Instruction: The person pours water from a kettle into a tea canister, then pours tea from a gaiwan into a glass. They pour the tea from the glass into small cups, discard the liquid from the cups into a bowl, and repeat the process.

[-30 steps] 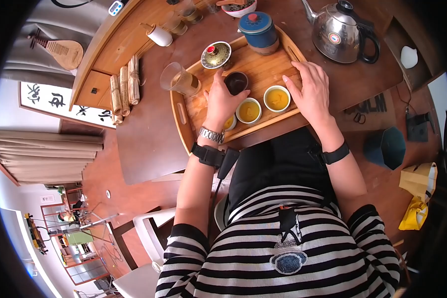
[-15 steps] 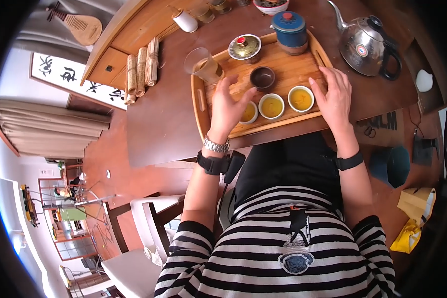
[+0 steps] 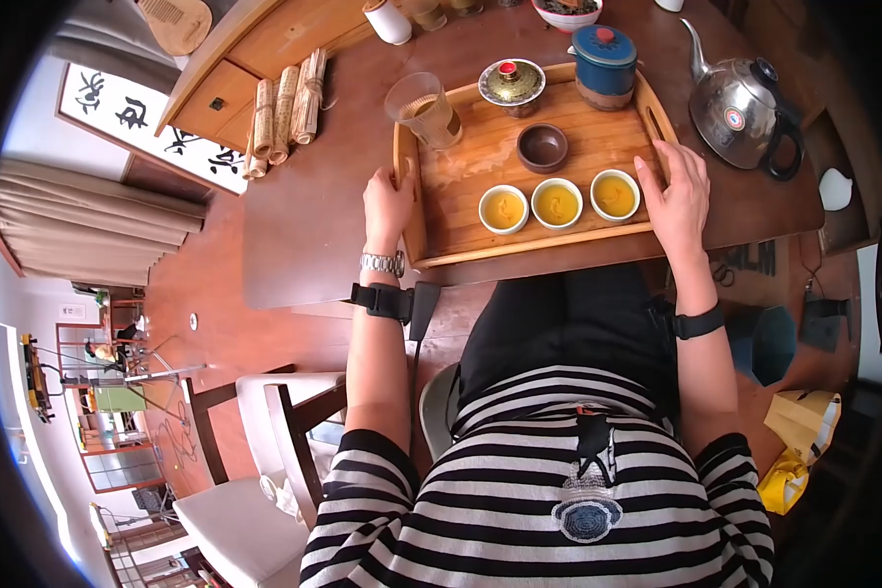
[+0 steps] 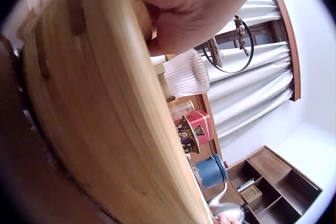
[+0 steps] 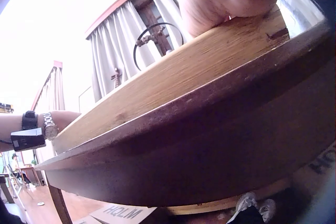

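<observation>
A wooden tray (image 3: 470, 186) lies at the table's front edge. The left hand (image 3: 388, 208) grips its left end, fingers curled at the handle; the left wrist view has this hand (image 4: 184, 11) against the tray wall (image 4: 115, 98). At the right end the right hand (image 3: 680, 201) rests on the rim by the handle, fingers bent over it, fingertips partly hidden. Three white cups of yellow tea (image 3: 505, 209) stand in a row along the front. Behind them are a dark cup (image 3: 542, 148), a lidded patterned bowl (image 3: 512, 82), a blue pot (image 3: 603, 61) and a glass pitcher (image 3: 427, 116).
A steel kettle (image 3: 745, 113) stands on the table (image 3: 304, 220) right of the tray. Rolled bamboo bundles (image 3: 286, 110) lie at the left, and a white canister (image 3: 389, 22) and a bowl of dark leaves (image 3: 567, 12) stand behind. A blue bin (image 3: 762, 345) is below right.
The left hand has moved left from beside the cups to the tray's left handle. The right hand stays at the right end. The head view has shifted, and all three tea cups now show fully.
</observation>
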The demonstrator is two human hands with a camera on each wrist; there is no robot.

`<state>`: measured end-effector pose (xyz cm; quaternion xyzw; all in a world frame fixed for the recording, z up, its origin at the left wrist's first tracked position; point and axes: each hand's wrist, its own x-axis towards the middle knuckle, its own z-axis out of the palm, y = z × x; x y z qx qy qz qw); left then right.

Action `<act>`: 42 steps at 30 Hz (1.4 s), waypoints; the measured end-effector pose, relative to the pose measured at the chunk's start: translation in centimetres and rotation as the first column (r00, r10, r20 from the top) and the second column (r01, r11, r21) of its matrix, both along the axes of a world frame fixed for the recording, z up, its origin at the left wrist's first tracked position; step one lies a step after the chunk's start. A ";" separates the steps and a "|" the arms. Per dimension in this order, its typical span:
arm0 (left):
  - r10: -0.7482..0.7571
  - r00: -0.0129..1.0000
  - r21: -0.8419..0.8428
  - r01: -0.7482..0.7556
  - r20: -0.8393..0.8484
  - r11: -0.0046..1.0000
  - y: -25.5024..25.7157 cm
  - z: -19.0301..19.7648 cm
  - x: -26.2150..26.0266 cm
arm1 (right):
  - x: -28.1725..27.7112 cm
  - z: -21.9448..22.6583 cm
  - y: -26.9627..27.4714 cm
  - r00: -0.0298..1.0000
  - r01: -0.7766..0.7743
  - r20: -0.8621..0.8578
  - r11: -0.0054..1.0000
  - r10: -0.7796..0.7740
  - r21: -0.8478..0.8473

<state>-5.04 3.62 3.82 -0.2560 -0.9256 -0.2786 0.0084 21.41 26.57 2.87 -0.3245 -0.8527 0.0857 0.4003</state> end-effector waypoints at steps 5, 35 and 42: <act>-0.003 0.985 -0.021 0.007 0.174 1.000 0.6 2.3 0.3 | 0.1 -0.1 0.2 1.000 -0.001 0.015 1.000 0.001 0.006; -0.555 0.495 0.740 -0.515 0.669 0.433 2.3 -2.4 -7.2 | 1.5 3.9 -2.0 0.865 -0.257 0.325 0.894 0.383 -0.368; -0.666 0.389 0.757 -0.480 0.636 0.443 1.9 -1.8 -7.1 | 0.5 4.4 -2.2 0.853 -0.250 0.315 0.857 0.415 -0.451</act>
